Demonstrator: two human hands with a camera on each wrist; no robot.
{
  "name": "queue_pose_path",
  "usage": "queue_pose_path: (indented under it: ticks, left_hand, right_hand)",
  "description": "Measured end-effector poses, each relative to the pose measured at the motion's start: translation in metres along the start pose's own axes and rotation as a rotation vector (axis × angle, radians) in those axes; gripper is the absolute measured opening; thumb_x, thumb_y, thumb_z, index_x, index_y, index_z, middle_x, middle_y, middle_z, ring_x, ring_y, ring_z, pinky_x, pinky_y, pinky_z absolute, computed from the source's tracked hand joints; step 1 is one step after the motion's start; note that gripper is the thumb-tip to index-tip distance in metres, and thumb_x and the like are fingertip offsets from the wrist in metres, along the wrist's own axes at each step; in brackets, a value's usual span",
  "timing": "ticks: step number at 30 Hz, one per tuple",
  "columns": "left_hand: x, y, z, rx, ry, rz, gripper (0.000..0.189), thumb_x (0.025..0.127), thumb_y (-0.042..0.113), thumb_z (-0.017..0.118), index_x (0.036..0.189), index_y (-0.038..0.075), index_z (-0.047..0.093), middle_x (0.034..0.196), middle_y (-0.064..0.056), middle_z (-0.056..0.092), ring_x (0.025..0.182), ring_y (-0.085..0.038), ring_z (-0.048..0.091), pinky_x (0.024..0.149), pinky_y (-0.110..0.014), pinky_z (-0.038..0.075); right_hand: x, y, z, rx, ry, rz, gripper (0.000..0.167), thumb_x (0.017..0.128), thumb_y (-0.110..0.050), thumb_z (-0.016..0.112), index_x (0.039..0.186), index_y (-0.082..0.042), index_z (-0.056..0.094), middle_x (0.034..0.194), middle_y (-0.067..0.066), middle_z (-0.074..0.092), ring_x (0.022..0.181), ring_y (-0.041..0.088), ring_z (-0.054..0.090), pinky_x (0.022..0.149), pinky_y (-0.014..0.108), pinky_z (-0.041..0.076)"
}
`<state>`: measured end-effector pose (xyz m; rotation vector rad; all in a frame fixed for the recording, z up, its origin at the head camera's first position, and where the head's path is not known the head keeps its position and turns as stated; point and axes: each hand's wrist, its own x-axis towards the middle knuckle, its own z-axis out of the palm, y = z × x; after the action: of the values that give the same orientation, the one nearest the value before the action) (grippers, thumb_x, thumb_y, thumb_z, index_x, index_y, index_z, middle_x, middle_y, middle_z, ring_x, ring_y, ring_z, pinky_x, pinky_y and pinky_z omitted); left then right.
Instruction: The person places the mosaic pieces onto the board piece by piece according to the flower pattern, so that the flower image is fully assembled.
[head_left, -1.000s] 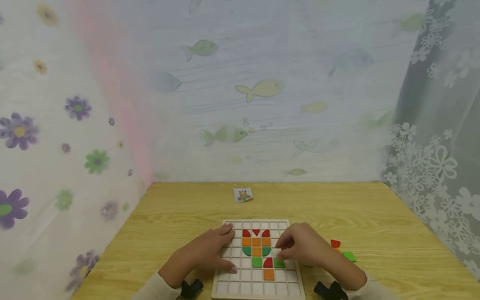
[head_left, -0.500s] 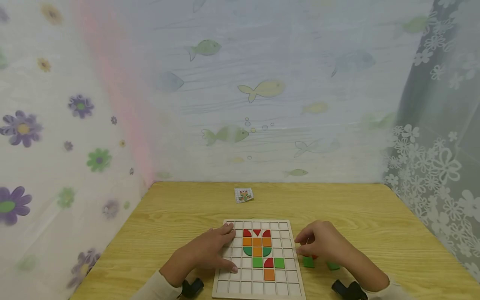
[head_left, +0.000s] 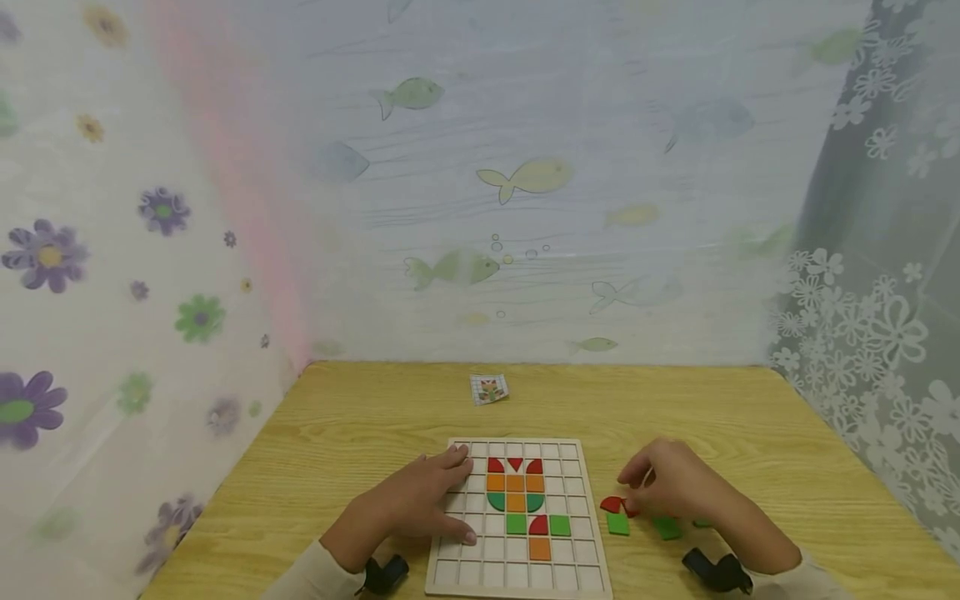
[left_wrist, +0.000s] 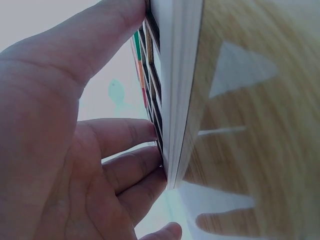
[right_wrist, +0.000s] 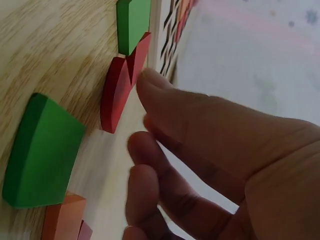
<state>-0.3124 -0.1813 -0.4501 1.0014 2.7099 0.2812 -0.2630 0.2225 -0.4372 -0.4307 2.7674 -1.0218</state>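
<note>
A wooden grid board (head_left: pixel 447 575) lies on the table, with red, orange and green tiles forming a pattern in its cells. My left hand (head_left: pixel 412 504) rests on its left edge, fingers spread; the left wrist view has the fingertips touching the board's rim (left_wrist: pixel 177 100). Right of the board, my right hand (head_left: pixel 675 483) hovers over loose tiles, holding nothing. Beneath it are a red quarter-circle tile (head_left: pixel 611 504) and a green square tile (head_left: pixel 618 524). The right wrist view shows the thumb close to red tiles (right_wrist: pixel 115 95), with a green tile (right_wrist: pixel 47 155) and an orange tile (right_wrist: pixel 65 217) nearby.
A small card (head_left: pixel 490 389) with a printed coloured pattern lies behind the board. More green tiles (head_left: pixel 666 527) are partly covered by the right hand. Patterned curtains (head_left: pixel 525 250) stand behind the table (head_left: pixel 360 417).
My right hand has moved right, off the board and over to the loose tiles, leaving a green square tile in a board cell. The left hand has stayed in place.
</note>
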Motion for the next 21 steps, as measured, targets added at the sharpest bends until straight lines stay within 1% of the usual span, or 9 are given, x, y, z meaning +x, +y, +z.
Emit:
queue_pose_path:
  ticks: [3, 9, 12, 17, 21]
  left_hand:
    - [0.0001, -0.0005, -0.0001, 0.000, -0.002, 0.004, 0.110, 0.080, 0.076, 0.072, 0.163, 0.013, 0.036, 0.172, -0.005, 0.026, 0.157, -0.028, 0.029, 0.123, -0.061, 0.029]
    - [0.0004, -0.0015, 0.0001, 0.004, 0.000, 0.010, 0.110, 0.080, 0.075, 0.072, 0.163, 0.013, 0.035, 0.172, -0.005, 0.025, 0.157, -0.028, 0.029, 0.123, -0.060, 0.029]
    - [0.0009, -0.0020, 0.0006, 0.013, 0.004, 0.009, 0.111, 0.079, 0.076, 0.072, 0.163, 0.013, 0.035, 0.172, -0.005, 0.025, 0.157, -0.028, 0.029, 0.123, -0.060, 0.030]
    - [0.0008, -0.0020, 0.0014, 0.012, 0.003, 0.003, 0.111, 0.078, 0.077, 0.072, 0.163, 0.015, 0.036, 0.172, -0.004, 0.026, 0.157, -0.027, 0.029, 0.123, -0.059, 0.029]
    - [0.0001, -0.0011, 0.0006, 0.011, 0.002, -0.001, 0.110, 0.078, 0.075, 0.073, 0.162, 0.014, 0.037, 0.172, -0.004, 0.027, 0.157, -0.027, 0.029, 0.123, -0.060, 0.029]
  right_hand:
    - [-0.0002, 0.0031, -0.0003, -0.009, -0.032, -0.003, 0.023, 0.079, -0.015, 0.090, 0.100, -0.010, 0.081, 0.096, 0.000, 0.076, 0.083, 0.017, 0.066, 0.067, 0.032, 0.057]
    - [0.0008, 0.0060, 0.0005, 0.008, -0.077, -0.015, 0.011, 0.082, -0.014, 0.087, 0.091, -0.014, 0.081, 0.089, 0.000, 0.076, 0.078, 0.017, 0.068, 0.065, 0.033, 0.057]
    - [0.0004, 0.0067, 0.0009, -0.002, -0.085, -0.034, 0.009, 0.083, -0.014, 0.087, 0.088, -0.016, 0.080, 0.086, -0.003, 0.074, 0.077, 0.016, 0.068, 0.064, 0.032, 0.056]
    - [-0.0007, 0.0049, 0.0005, -0.008, -0.098, -0.051, 0.011, 0.085, -0.013, 0.085, 0.087, -0.015, 0.074, 0.081, -0.004, 0.070, 0.070, 0.013, 0.063, 0.061, 0.028, 0.052]
    - [0.0001, -0.0012, -0.0014, -0.001, -0.104, -0.057, 0.009, 0.090, -0.009, 0.079, 0.088, -0.013, 0.071, 0.083, -0.002, 0.069, 0.069, 0.013, 0.060, 0.060, 0.028, 0.050]
